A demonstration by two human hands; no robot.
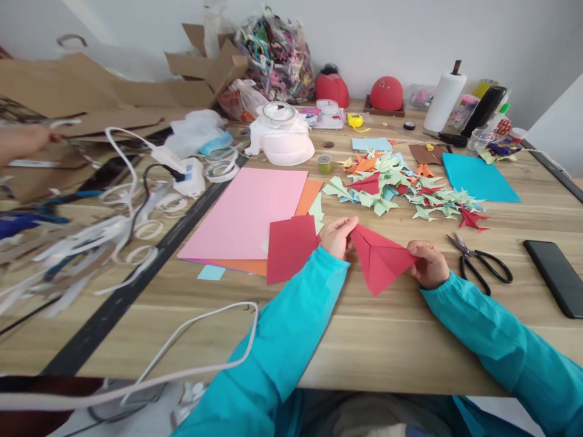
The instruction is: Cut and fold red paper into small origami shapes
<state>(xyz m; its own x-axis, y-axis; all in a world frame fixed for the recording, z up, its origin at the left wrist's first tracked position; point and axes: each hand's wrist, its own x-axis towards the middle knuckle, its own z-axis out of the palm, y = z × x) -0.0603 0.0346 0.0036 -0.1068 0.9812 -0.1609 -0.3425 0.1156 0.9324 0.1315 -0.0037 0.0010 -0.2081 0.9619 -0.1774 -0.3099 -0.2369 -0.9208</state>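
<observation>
Between my two hands is a sheet of red paper [381, 258], creased and partly folded into a kite-like shape with one point toward me. The fingers of my left hand [337, 237] pinch its upper left corner. At its right corner my right hand [428, 263] grips the edge, thumb on top. Flat red paper pieces [291, 249] lie left of my left hand, partly over a large pink sheet [248, 209] and orange paper. Beyond the held paper spreads a pile of folded paper figures [387, 179], mostly pale green, with some red and orange.
Black-handled scissors [485, 264] and a black phone [556, 276] lie to the right. Turquoise paper [478, 177] is behind them. A power strip [189, 177] and tangled white cords are at left. A co-worker's hand [25, 144] reaches in near cardboard boxes [200, 76].
</observation>
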